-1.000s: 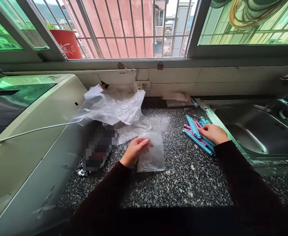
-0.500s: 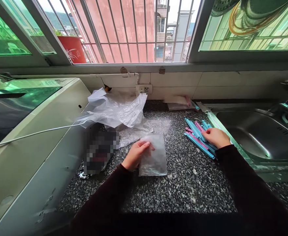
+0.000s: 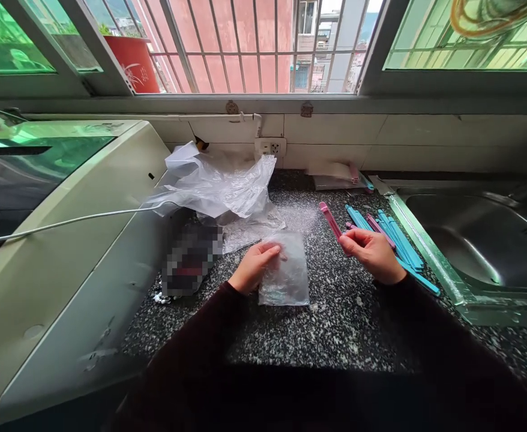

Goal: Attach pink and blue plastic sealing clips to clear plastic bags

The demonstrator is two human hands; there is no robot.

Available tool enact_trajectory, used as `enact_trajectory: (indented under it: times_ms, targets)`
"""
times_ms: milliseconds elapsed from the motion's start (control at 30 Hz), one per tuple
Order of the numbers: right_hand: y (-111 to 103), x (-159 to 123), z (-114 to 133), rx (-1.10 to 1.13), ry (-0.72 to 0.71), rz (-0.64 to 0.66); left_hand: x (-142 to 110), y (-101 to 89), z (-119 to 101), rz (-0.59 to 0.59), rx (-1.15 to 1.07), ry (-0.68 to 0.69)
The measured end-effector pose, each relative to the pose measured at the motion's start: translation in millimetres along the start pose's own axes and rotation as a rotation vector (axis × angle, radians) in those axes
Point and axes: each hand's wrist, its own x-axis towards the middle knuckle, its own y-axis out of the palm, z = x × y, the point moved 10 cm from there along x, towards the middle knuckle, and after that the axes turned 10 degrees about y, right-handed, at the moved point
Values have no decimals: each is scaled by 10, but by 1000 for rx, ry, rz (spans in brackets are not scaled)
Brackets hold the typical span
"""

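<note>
My left hand [image 3: 255,266] pinches a clear plastic bag [image 3: 288,279] by its left side, with the thumb on top. The bag is flat and upright, just above the speckled counter. In my right hand [image 3: 374,253] is a slim pink plastic stick [image 3: 330,219], gripped at its lower end and tilted up to the left. Behind and beside that hand lies a loose pile of blue sticks [image 3: 401,240] of the same long, flat shape. A few pink sticks [image 3: 375,227] are among them, partly hidden by the hand.
Crumpled clear plastic sheeting [image 3: 222,186] lies at the back left, beside a blurred dark object [image 3: 191,264]. A white cable [image 3: 74,222] crosses a cream appliance [image 3: 78,198]. Bagged sticks [image 3: 335,177] lie by the wall. A steel sink [image 3: 461,240] borders the right.
My right hand has lifted a pink stick from the pile and moved left with it. The pile has spread. My left hand keeps hold of the bag. The camera view has tilted down slightly.
</note>
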Motion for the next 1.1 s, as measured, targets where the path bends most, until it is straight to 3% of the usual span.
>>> enact_trajectory:
  times_ms: [100, 200, 333, 500, 667, 900, 1100]
  targets:
    - [289, -78, 40, 31, -6, 108, -7, 27, -3, 22, -10, -7]
    - [412, -121, 52, -35, -46, 91, -15, 43, -20, 31, -16, 1]
    - [425, -198, 172, -272, -218, -67, -28, 49, -22, 33, -16, 3]
    - [484, -362, 406, -633, -537, -285, -38, 155, -33, 134, 3, 28]
    - [602, -445, 467, -858, -677, -368, -48, 209, -79, 168, 32, 78]
    - [726, -439, 443, -802, -635, -255, -7, 69, -86, 36, 57, 113]
    - [462, -342, 281, -661, -538, -316, 27, -259, -338, -179, 25, 228]
